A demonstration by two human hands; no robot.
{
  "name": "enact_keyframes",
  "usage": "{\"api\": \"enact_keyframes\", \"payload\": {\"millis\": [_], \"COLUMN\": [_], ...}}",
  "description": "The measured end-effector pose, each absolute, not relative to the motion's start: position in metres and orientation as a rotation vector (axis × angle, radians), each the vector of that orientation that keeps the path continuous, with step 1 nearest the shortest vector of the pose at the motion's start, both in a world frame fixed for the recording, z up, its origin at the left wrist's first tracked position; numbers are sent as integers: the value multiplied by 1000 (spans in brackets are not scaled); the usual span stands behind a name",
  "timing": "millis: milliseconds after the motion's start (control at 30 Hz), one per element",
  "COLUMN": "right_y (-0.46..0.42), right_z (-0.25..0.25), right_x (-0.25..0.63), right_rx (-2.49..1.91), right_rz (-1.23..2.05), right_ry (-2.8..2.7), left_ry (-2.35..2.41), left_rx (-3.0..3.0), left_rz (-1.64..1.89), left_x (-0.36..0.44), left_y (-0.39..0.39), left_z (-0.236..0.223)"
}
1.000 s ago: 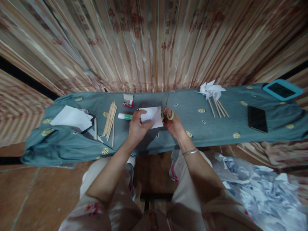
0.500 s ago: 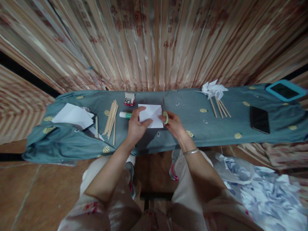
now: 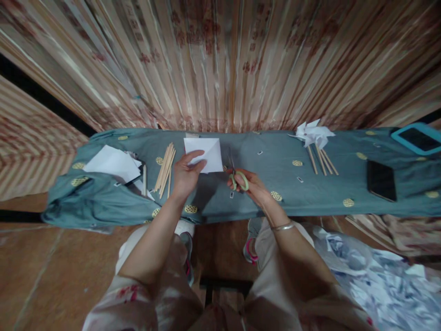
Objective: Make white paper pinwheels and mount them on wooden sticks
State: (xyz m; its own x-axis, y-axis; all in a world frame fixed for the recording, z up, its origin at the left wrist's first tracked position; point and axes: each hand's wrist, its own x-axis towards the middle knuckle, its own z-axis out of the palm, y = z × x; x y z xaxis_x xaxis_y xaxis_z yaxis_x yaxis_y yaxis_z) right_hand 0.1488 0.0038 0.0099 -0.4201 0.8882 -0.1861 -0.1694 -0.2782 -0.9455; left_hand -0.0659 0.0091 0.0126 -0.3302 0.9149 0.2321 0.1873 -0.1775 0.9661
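At frame centre, the left hand (image 3: 185, 178), partly closed, holds paper (image 3: 212, 155); the right hand (image 3: 254, 185), fingers curled, grips scissors (image 3: 235, 174).

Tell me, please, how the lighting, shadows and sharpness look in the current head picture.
Head view: dim, soft light, with a dark shadow on the grey-green patterned cloth below the square white paper; head view: the green-handled metal scissors look faint towards the tips; head view: the crumpled white paper pile at lower right is blurred.
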Motion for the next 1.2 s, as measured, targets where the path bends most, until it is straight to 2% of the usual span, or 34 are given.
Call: {"api": "enact_keyframes", "payload": {"millis": [367, 1200], "right_y": [-3, -4], "right_z": [5, 10], "right_x": [161, 161], "right_rx": [-925, -1016], "right_rz": [1997, 2006], "right_ry": [-1484, -1452], "left_ry": [1545, 1537], "left_rx": [1356, 1456], "left_rz": [1594, 1522], "left_x": [-82, -73], "left_y": [8, 5], "left_z": [14, 18]}}
